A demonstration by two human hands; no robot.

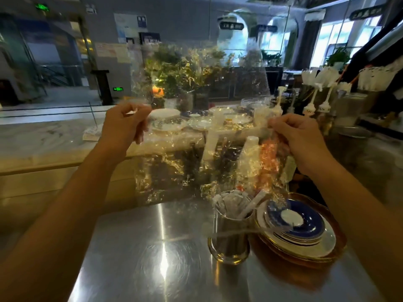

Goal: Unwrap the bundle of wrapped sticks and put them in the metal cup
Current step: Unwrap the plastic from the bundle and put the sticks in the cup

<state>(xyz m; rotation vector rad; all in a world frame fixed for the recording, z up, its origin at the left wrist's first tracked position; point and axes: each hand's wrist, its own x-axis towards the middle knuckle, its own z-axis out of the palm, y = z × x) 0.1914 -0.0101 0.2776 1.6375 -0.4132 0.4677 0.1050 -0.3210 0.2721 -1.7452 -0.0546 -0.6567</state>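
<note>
From the head camera, both bare hands are raised above the table, stretching a sheet of clear plastic wrap [196, 88] between them. The left hand [125, 123] is curled almost into a fist, its fingers [139, 130] pressed together and pinching the wrap's left edge. The right hand [301, 138] has its fingers [281, 125] bent and closed on the wrap's right edge, where the film bunches and shows orange through it. The film is crinkled and glints with reflections, so what lies behind it looks warped.

The table [152, 247] below is brushed steel with a bright spot of reflected light. Beyond it runs a pale marble ledge [43, 138], carrying plates and cups that are blurred by the wrap. Further back there are green plants, dark walls with notices, arched windows and a green lit sign. At the far right stand holders packed with white wrapped utensils.

The metal cup [229, 238] stands upright on the table, right of centre, beneath the hanging wrap. The wrapped sticks [231, 207] are inside it, white paper sleeves leaning against the rim, one tilted out to the right. Just beside the cup, to its right, a stack of saucers [305, 234] with blue centres and gold edges sits on an amber tray [338, 227]. Whether cup and tray touch cannot be told.
</note>
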